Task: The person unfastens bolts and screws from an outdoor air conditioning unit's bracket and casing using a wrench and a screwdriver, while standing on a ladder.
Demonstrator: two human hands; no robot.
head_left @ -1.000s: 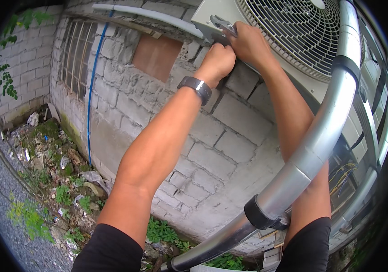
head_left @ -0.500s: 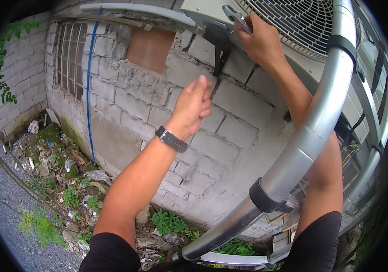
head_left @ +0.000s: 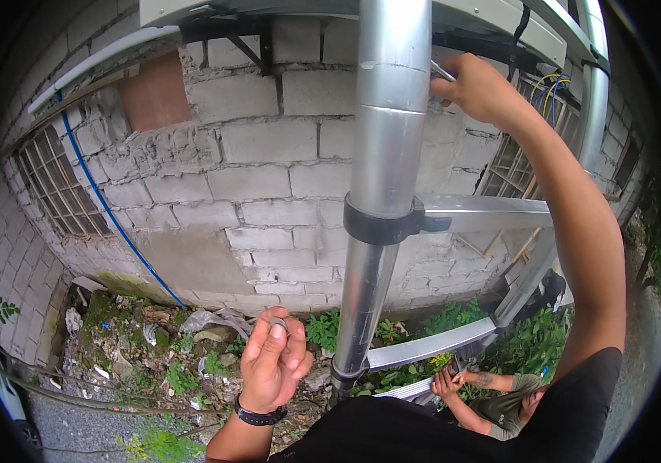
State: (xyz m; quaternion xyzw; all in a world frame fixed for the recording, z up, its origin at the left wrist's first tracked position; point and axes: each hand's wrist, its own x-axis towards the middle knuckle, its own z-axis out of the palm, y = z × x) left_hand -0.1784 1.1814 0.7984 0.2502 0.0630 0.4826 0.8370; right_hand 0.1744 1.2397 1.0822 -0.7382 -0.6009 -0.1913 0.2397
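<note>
My left hand (head_left: 272,359) is held palm up, low in front of me, with a watch on its wrist. Its thumb and fingers pinch a small round grey piece (head_left: 278,322), too small to name. My right hand (head_left: 478,89) is closed around a silver wrench (head_left: 443,71), raised beyond the ladder's thick upright. Part of the wrench is hidden behind that ladder (head_left: 386,154). Above both hands runs the underside of the outdoor air-conditioner unit (head_left: 485,17), with a black bracket (head_left: 257,50) against the wall.
A co-worker (head_left: 500,405) below grips the lower part of the ladder. The grey block wall (head_left: 268,185) carries a blue pipe (head_left: 106,201) and a barred window (head_left: 60,181). Loose wires (head_left: 550,92) hang at the upper right. Rubble and plants (head_left: 180,378) cover the ground by the wall.
My view has swung right and down. My left hand has dropped and turned palm up, showing the small grey piece. My right hand has moved with the wrench to the ladder upright's other side.
</note>
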